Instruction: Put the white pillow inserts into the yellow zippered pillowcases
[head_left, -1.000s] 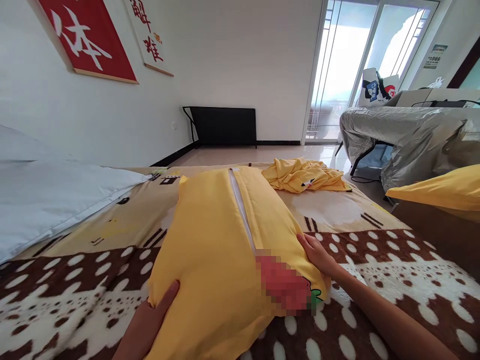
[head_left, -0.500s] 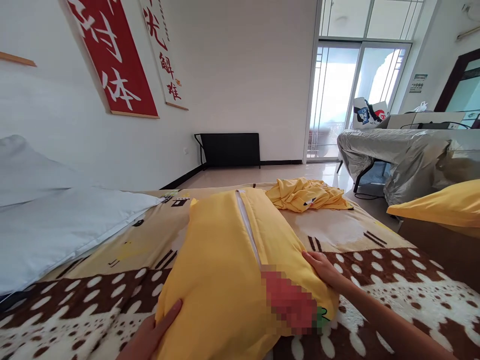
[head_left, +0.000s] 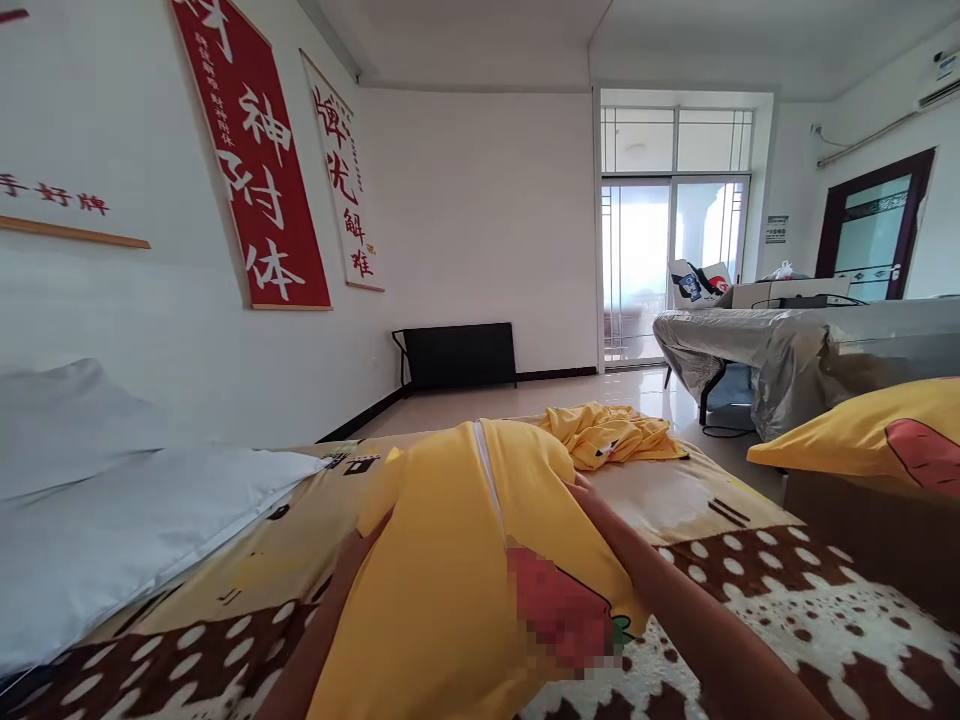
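A plump yellow pillow (head_left: 435, 560) lies on the patterned blanket in front of me, its white zipper (head_left: 489, 470) facing up. A red carrot print with a green top, partly pixelated, shows on its right half. My left hand (head_left: 377, 528) grips the left side of the pillow, its fingers mostly hidden by the fabric. On the opposite side my right hand (head_left: 586, 494) is pressed in at the upper edge, fingertips sunk in the cover. Between the hands the far end of the pillow is squeezed and bulges up.
White pillows (head_left: 150, 530) lie at the left. Beyond the yellow pillow is a crumpled yellow cloth (head_left: 611, 436). Another yellow pillow (head_left: 847, 430) rests on a brown box (head_left: 862, 520) at the right. A plastic-covered table (head_left: 780, 335) stands farther back.
Both my hands have moved forward along the pillow's sides to its far end, which is now squeezed narrower. The head view has tilted up, showing more wall and ceiling.
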